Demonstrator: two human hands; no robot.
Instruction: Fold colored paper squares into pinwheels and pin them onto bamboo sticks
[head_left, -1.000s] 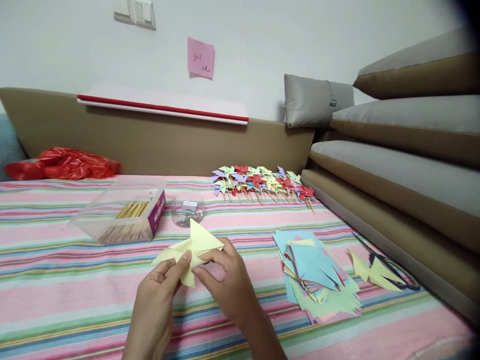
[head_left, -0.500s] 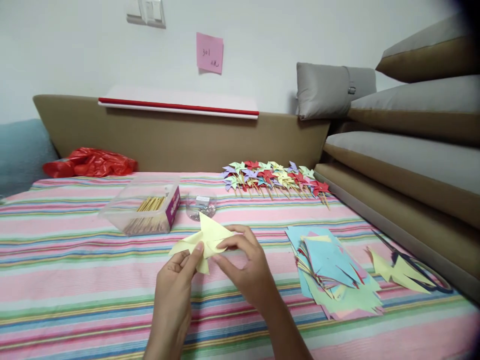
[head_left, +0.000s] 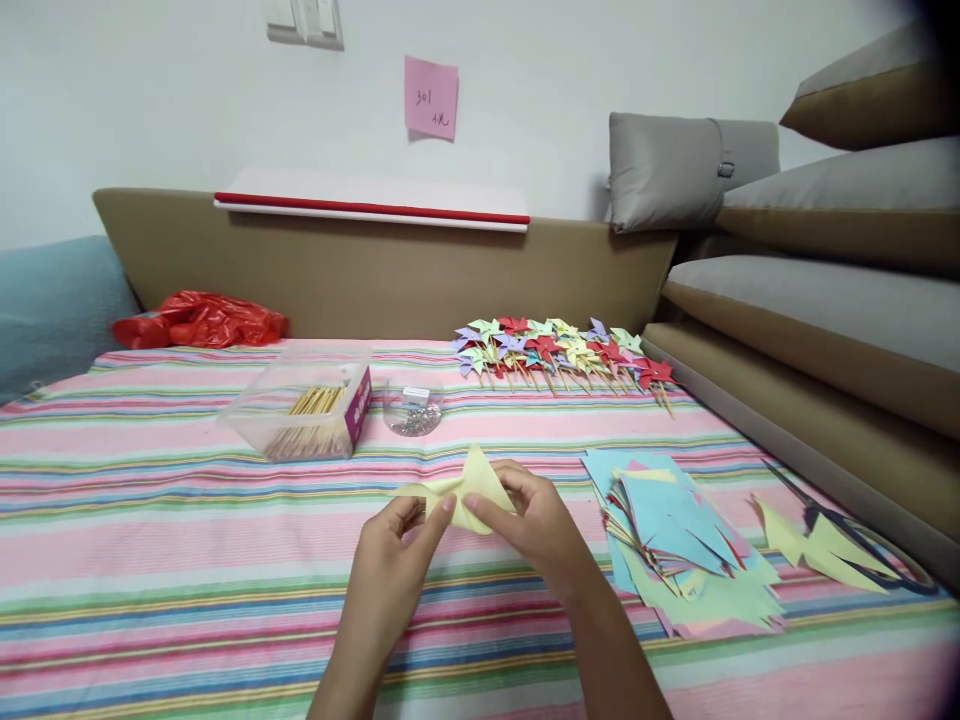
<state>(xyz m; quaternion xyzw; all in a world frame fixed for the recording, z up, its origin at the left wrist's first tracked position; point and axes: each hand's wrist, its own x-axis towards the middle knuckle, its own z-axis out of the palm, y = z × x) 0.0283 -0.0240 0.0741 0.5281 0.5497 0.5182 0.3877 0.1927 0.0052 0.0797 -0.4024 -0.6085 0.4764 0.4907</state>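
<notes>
Paper piece (head_left: 484,482), pale yellow: light, thin, held near its centre by both hands.
Location: in front of the person, above the striped cloth (head_left: 187,570), nearer than the round dish (head_left: 412,412). Left hand (head_left: 390,565): thumb pressed on the middle of the paper, fingers curled behind it, pinching. Right hand (head_left: 551,530): thumb just beside the left thumb, fingers behind the right-hand part, likewise pinching. Handling: expect negligible weight and low stiffness; the paper should crease readily and could tear if pulled between the hands. Its plain surface should offer adequate friction. Recommended hold: light thumb pressure at the centre, where the folded flap would probably spring open if released. Avoid gripping the upright tip, which is likely to bend.
</notes>
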